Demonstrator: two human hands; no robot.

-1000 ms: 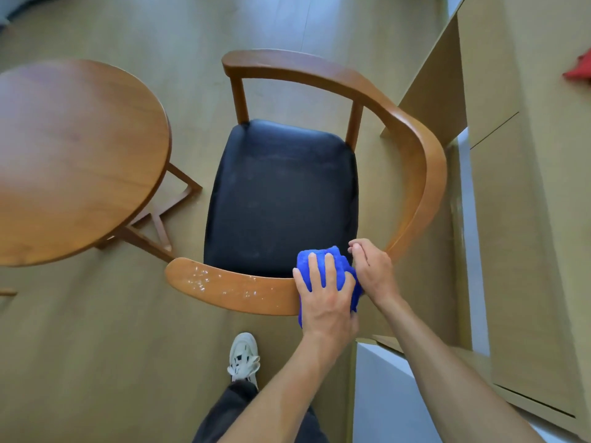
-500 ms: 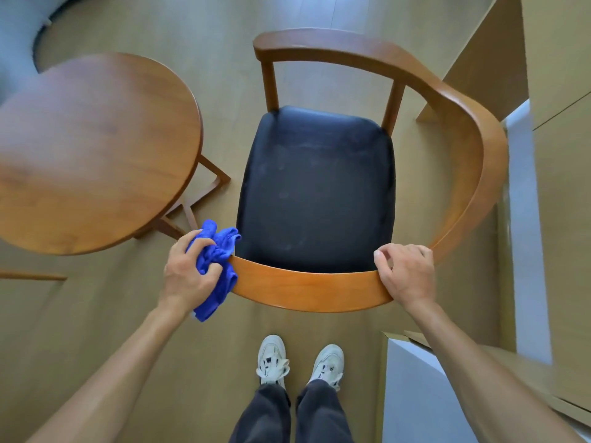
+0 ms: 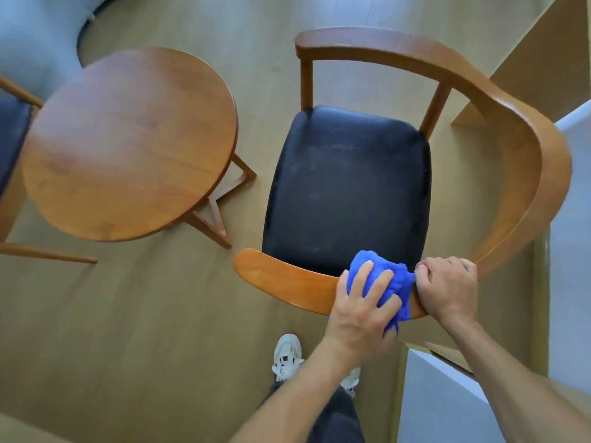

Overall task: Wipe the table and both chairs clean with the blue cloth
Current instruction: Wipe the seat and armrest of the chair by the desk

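Observation:
A wooden armchair (image 3: pixel 527 161) with a black seat (image 3: pixel 348 187) stands below me, its curved backrest rail nearest to me. My left hand (image 3: pixel 361 311) presses the bunched blue cloth (image 3: pixel 396 282) onto that rail, fingers spread over the cloth. My right hand (image 3: pixel 447 289) grips the rail just right of the cloth, fingers curled over its top. The round wooden table (image 3: pixel 128 145) stands to the left. A second chair (image 3: pixel 12 135) with a dark seat shows at the left edge, mostly cut off.
Light wooden cabinet panels (image 3: pixel 543 59) rise at the upper right, close to the chair's arm. A white box or ledge (image 3: pixel 447 407) sits at the lower right by my arm. My shoe (image 3: pixel 286 356) and dark trouser leg are behind the chair. A grey rounded object (image 3: pixel 35 36) fills the upper left.
My left hand slid the blue cloth along the backrest rail from its left end to the right, up against my right hand. My right hand kept its grip on the rail.

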